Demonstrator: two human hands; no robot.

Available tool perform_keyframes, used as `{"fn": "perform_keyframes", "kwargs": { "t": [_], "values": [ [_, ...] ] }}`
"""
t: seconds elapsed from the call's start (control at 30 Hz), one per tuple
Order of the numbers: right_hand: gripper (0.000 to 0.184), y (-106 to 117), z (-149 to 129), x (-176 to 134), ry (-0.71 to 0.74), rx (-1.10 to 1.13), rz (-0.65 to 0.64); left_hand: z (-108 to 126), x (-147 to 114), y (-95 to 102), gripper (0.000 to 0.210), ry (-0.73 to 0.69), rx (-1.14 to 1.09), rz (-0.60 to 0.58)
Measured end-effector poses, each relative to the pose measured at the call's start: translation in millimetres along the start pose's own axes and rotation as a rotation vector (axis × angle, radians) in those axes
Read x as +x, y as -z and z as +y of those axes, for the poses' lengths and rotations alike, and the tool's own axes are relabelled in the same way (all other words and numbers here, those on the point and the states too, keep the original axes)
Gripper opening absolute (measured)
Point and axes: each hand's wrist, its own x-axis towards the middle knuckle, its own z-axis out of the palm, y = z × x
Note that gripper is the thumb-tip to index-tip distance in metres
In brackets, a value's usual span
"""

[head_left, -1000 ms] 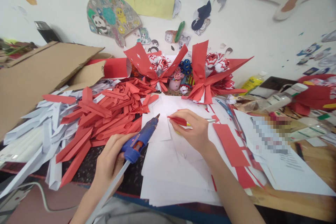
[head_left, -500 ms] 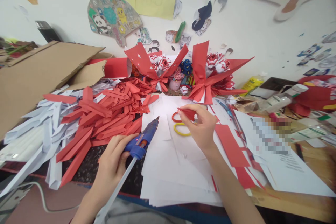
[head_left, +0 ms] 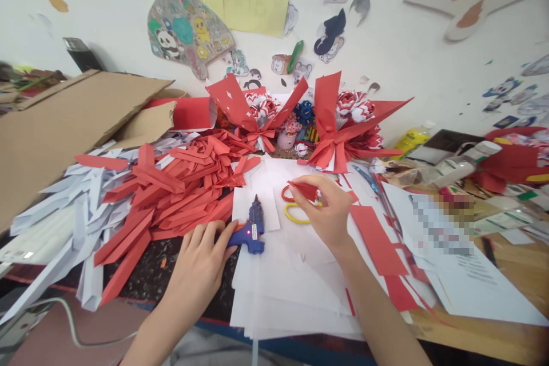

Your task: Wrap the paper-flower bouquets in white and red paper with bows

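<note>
My left hand (head_left: 206, 257) is closed on the handle of a blue hot glue gun (head_left: 251, 231), which lies on its side over the white paper sheets (head_left: 283, 286). Its nozzle points away from me, and a pale glue stick trails from its back toward the front edge. A small folded red paper piece (head_left: 305, 190) is pinched between the fingertips of my right hand (head_left: 328, 211). Just beneath that hand lie a red ring-shaped handle and a yellow one, which look like scissors (head_left: 295, 218).
A heap of folded red paper strips (head_left: 180, 183) and white strips (head_left: 68, 211) covers the left side. Paper flower bouquets in red wrapping (head_left: 332, 131) stand at the back against the wall. Red paper rectangles (head_left: 377, 240) and printed sheets (head_left: 463, 263) lie to the right.
The glue gun has gone from tilted in my left hand to lying on the white paper, slightly to the right. My right hand stays nearly in place with the red paper piece.
</note>
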Motion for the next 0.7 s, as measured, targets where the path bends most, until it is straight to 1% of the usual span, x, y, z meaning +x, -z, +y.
{"fn": "perform_keyframes", "kwargs": {
  "t": [0.13, 0.27, 0.5, 0.6, 0.7],
  "values": [
    [0.009, 0.3, -1.4, -0.4, 0.035, -0.012, -0.022, 0.5, 3.1, 9.6, 0.041, -0.035, 0.058, 0.012],
    [0.008, 0.4, -2.2, -0.6, 0.071, -0.029, -0.037, 2.8, 6.8, 17.6, 0.042, -0.063, 0.041, 0.027],
    [0.008, 0.4, -1.2, 0.2, 0.073, -0.026, -0.037, 2.4, 14.4, 27.2, 0.034, -0.051, -0.002, 0.062],
    [0.009, 1.1, -0.2, 0.7, 0.041, -0.025, -0.011, 3.5, 26.6, 36.5, 0.029, -0.052, -0.045, 0.073],
    [0.009, 2.3, 0.7, 0.8, -0.006, -0.032, 0.016, 11.0, 52.4, 46.4, 0.025, -0.047, -0.124, 0.086]
  ]
}}
